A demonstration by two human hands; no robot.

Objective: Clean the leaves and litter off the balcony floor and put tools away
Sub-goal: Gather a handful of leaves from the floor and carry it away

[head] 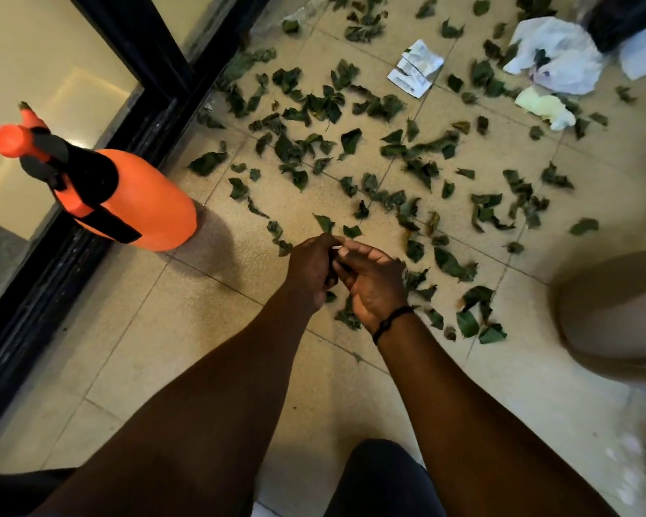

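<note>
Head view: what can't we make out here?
- Small white object pinched between left hand and right hand: mostly covered by the fingers, too small to identify.
- Large beige rounded shape at right: blurred and cut by the frame edge.
- Dark container at top right: cut by the top edge.
- Crumpled white printed paper: print too small to read.

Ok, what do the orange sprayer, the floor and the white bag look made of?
Sprayer: likely moulded plastic, smooth matte orange body with black fittings. Floor: looks like ceramic or stone tile, beige and speckled, with visible grout lines. Bag: seems thin plastic film, white, crumpled and slightly translucent.
</note>
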